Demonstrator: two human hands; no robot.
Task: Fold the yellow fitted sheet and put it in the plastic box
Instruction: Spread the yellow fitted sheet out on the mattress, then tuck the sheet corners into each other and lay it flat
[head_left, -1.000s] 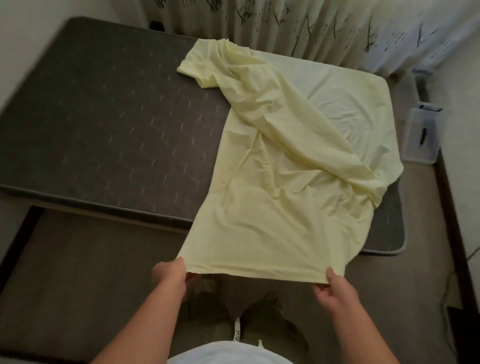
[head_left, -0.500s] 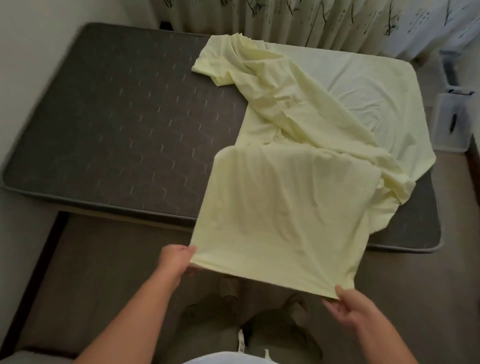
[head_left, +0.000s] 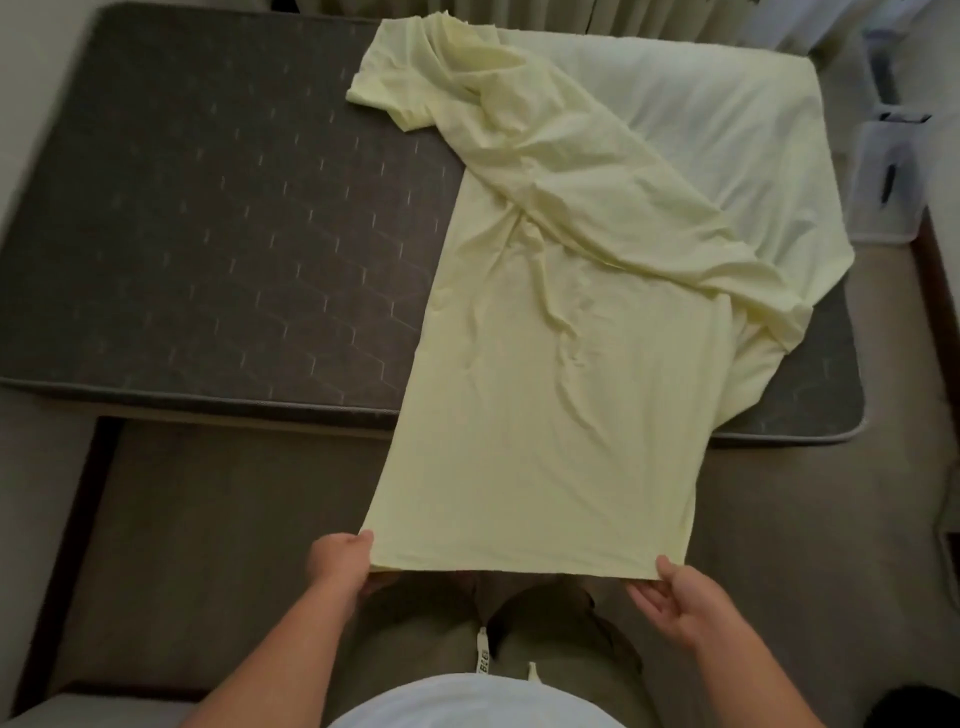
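The yellow fitted sheet (head_left: 550, 374) lies half pulled off the dark grey mattress (head_left: 208, 234), bunched in a diagonal ridge on the right half and stretched flat toward me over the mattress's near edge. My left hand (head_left: 340, 564) grips the sheet's near left corner. My right hand (head_left: 678, 597) pinches the near right corner with thumb on top. The near edge hangs taut between both hands above the floor. The clear plastic box (head_left: 888, 182) stands on the floor to the right of the mattress.
Patterned curtains (head_left: 597, 15) hang behind the mattress's far edge. The brown floor (head_left: 208, 545) runs along the near side, with a dark frame strip (head_left: 72, 519) at left. A cable (head_left: 943, 499) trails on the floor at right.
The near panel of the sheet billowed up, then settled flat and was drawn farther toward me. Both hands kept their hold on the corners.
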